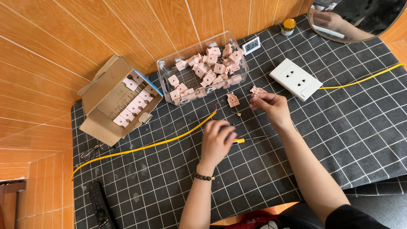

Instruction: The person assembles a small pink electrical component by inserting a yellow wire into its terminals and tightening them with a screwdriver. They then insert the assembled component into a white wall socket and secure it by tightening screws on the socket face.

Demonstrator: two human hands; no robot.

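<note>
Left hand point(217, 142) on screwdriver point(242, 140) — right hand point(271, 106) pinching pink plug point(257, 90)

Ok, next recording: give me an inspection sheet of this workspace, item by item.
Surface: table under a black grid-pattern cloth.
Job's things: pink plug half in the right hand; another pink plug part on the cloth; yellow-handled screwdriver under the left hand.
Clutter: clear box of pink plugs, cardboard box of plugs, white socket plate, small clock, glasses, remote, small jar.
Hands: left hand on the screwdriver; right hand pinching the plug half.
Cables: yellow cable across the cloth.
Surroundings: wood-panel wall, mirror.
</note>
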